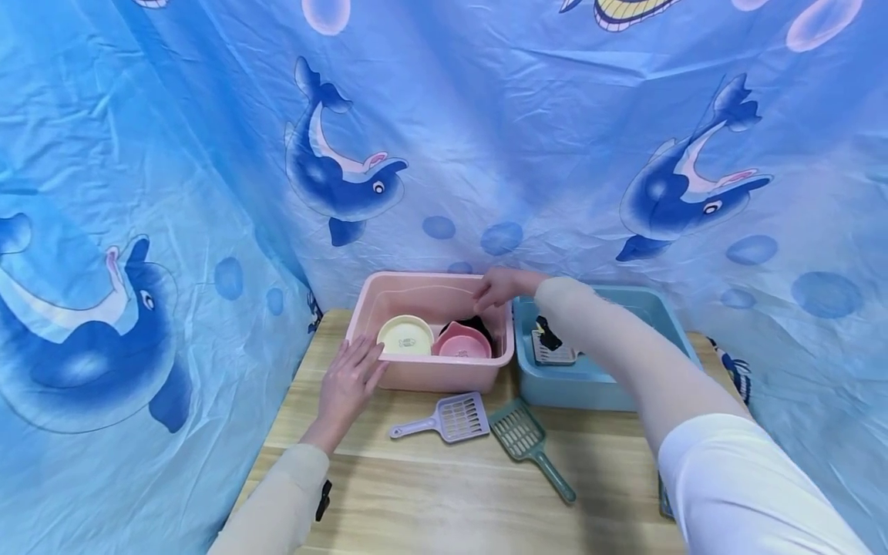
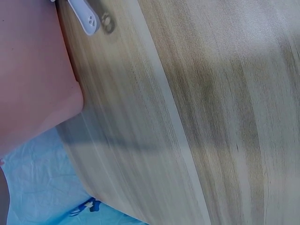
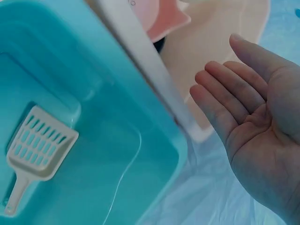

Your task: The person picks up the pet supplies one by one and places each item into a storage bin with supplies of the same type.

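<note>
A pink litter box (image 1: 437,375) stands at the back of the table. In it lie a pale yellow bowl (image 1: 405,336), a pink bowl (image 1: 463,343) with pointed ears and, partly hidden behind that, a black item (image 1: 483,327). My left hand (image 1: 350,383) rests on the box's front left corner with straight fingers. Over the box's back right corner hovers my right hand (image 1: 499,287), its fingers relaxed and nothing in them; the right wrist view shows the palm (image 3: 258,136) bare.
Right beside it stands a blue litter box (image 1: 590,393) with a white slotted scoop (image 3: 40,145) inside. On the wooden table (image 1: 416,501) in front lie a lilac scoop (image 1: 458,418) and a green scoop (image 1: 522,433). Another green item (image 1: 664,497) peeks out beside the right sleeve.
</note>
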### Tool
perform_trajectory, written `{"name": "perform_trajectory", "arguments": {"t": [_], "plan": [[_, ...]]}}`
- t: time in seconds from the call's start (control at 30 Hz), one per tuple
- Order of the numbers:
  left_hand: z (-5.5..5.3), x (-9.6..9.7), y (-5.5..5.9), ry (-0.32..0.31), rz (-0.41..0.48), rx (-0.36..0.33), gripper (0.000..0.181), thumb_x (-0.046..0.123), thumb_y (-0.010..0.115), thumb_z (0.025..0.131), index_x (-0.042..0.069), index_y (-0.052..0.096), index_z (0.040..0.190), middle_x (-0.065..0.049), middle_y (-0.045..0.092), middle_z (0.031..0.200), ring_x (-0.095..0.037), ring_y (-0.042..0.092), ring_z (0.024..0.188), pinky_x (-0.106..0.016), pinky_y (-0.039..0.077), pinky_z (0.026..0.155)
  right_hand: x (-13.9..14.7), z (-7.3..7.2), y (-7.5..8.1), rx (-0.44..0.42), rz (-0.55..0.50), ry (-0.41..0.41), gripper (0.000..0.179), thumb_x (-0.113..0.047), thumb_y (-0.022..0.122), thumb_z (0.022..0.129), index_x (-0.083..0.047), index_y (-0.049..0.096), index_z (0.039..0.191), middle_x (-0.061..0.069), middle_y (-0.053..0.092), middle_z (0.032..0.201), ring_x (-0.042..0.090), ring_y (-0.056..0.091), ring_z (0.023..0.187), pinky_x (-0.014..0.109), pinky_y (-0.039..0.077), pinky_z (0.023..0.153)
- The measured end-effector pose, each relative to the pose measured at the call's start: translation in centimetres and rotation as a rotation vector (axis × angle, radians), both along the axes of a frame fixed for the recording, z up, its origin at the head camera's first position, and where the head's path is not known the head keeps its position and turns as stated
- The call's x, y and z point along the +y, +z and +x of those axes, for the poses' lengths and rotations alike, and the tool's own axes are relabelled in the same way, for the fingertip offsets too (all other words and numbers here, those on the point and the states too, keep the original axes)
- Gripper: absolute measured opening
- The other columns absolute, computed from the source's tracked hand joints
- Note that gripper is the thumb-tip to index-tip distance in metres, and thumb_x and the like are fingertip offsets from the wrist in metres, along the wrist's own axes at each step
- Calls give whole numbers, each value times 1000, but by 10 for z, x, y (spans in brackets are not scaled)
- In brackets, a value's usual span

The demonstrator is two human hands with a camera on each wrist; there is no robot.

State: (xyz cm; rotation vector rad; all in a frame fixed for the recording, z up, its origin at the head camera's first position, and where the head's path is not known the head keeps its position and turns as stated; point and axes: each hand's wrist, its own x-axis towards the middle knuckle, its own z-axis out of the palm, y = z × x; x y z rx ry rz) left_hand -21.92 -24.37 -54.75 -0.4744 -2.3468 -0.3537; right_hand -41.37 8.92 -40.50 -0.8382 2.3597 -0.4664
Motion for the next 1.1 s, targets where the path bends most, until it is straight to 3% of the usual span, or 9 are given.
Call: {"name": "perform_trajectory", "arguments": {"t": [0.33,0.5,0.67,0.77,1.1], "plan": [[-5,-8,4,-5,10,1,45,20,88,89,4,76,129,-20,71,137,-44,66,129,-65,45,117,68,25,33,-18,-79,-13,47,-20,63,110,6,57,149,26,62,147,39,67,127,49,60,105],[-5,-8,3,-15,10,5,46,20,89,88,4,76,129,-19,70,138,-45,66,129,-66,46,116,108,46,44,55,-110,23,48,-21,65,109,10,59,144,28,64,144,41,67,128,53,57,108],[-3,-9,2,-15,3,-5,46,20,86,88,5,76,130,-18,70,139,-44,66,129,-64,45,118,146,73,46,147,-126,29,51,-26,70,106,10,62,142,26,69,136,38,70,124,52,59,105],[-4,-9,2,-19,5,2,46,19,86,87,5,76,131,-17,70,139,-43,67,128,-62,44,118,166,92,45,170,-112,-22,55,-31,70,106,8,61,145,25,69,139,37,69,126,52,59,105],[-4,-2,-2,-25,13,2,44,22,85,90,5,76,129,-19,71,137,-43,67,128,-64,46,116,209,151,30,122,-215,-179,58,-30,69,107,5,56,150,25,64,146,39,67,130,49,61,102]]}}
